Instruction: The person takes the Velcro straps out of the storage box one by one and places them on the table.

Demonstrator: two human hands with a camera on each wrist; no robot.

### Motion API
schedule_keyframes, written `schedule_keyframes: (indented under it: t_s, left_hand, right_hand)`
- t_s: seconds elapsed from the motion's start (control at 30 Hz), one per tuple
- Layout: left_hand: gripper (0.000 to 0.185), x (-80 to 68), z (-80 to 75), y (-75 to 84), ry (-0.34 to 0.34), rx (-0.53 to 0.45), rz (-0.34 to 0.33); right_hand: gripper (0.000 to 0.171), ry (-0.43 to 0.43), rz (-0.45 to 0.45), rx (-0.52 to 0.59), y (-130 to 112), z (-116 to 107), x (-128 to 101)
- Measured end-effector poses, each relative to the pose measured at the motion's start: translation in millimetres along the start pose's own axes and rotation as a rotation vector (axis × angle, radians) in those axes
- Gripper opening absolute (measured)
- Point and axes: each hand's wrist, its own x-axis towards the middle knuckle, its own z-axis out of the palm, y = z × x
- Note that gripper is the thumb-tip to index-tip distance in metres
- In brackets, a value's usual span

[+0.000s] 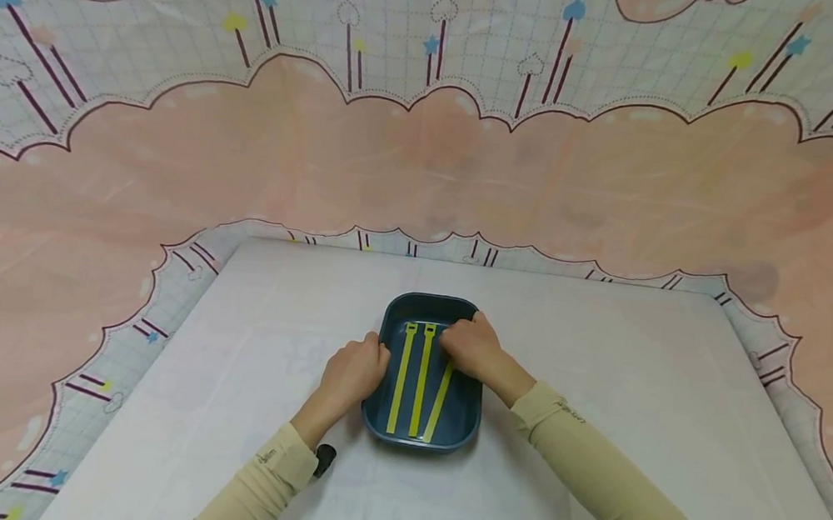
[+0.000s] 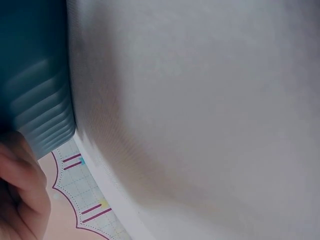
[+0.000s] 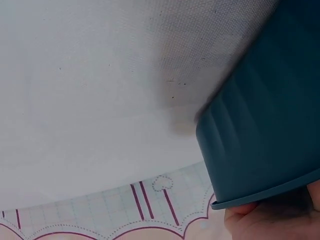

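A dark blue tray (image 1: pixel 429 300) sits on the white table (image 1: pixel 622 397), with three yellow-green strips lying lengthwise in it. Two of the strips (image 1: pixel 402 376) lie straight and side by side. The third strip (image 1: pixel 437 410) is slanted. My left hand (image 1: pixel 356 369) grips the tray's left rim; the left wrist view has its fingers (image 2: pixel 20 195) beside the ribbed tray wall (image 2: pixel 35 100). Over the tray's upper right, my right hand (image 1: pixel 470 345) curls its fingers onto the top end of the slanted strip. The right wrist view shows only the tray's outer wall (image 3: pixel 265 135) and a fingertip (image 3: pixel 270 222) at the rim.
A pink and grid-patterned cloth (image 1: pixel 426 160) hangs behind the table and runs round its edges. White tabletop spreads to both sides of the tray. A small black piece (image 1: pixel 325 458) sits at my left wrist.
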Motion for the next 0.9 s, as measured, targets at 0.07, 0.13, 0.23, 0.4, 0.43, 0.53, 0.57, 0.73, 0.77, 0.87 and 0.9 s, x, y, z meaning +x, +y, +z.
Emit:
schedule_keyframes:
  t_s: [0.07, 0.13, 0.23, 0.4, 0.43, 0.53, 0.57, 0.73, 0.77, 0.87, 0.9]
  left_hand:
    - [0.025, 0.1, 0.1, 0.4, 0.000, -0.002, -0.002]
    - [0.025, 0.6, 0.5, 0.5, -0.001, -0.003, -0.006]
    - [0.024, 0.7, 0.9, 0.2, 0.004, -0.002, -0.004]
    - [0.024, 0.5, 1.3, 0.0, 0.007, -0.002, 0.000]
    - [0.025, 0.4, 1.4, 0.0, 0.006, -0.001, -0.001]
    - [0.025, -0.2, 0.9, 0.1, 0.001, -0.001, -0.003]
    - [0.026, -0.3, 0.7, 0.3, 0.000, 0.000, -0.003]
    - [0.025, -0.3, 1.4, -0.1, 0.000, 0.010, 0.004]
    - [0.026, 0.0, 1.4, -0.1, -0.002, 0.012, 0.001]
    - [0.025, -0.4, 0.8, -0.2, 0.000, 0.016, 0.004]
    - [0.025, -0.4, 0.8, -0.2, 0.001, 0.016, 0.003]
  right_hand:
    - [0.023, -0.004, -0.001, 0.002, -0.2, -0.1, 0.3]
    - [0.023, -0.004, -0.004, 0.002, -0.4, -0.2, 0.5]
    - [0.023, -0.007, -0.013, -0.001, -0.5, -0.2, 0.7]
    - [0.022, -0.022, -0.026, -0.004, -0.7, -1.1, -0.2]
    - [0.024, -0.025, -0.027, -0.002, -0.7, -1.5, -0.3]
    - [0.029, -0.027, -0.029, -0.005, -0.8, -2.4, -0.7]
    - [0.031, -0.023, -0.029, -0.007, -0.7, -2.5, -0.8]
    - [0.037, -0.019, -0.032, -0.019, -0.3, -2.5, -0.6]
    - [0.038, -0.022, -0.033, -0.023, -0.3, -2.6, -0.4]
    - [0.039, -0.040, -0.033, -0.034, -0.4, -3.3, 0.1]
    - [0.038, -0.042, -0.034, -0.038, -0.4, -3.6, 0.1]
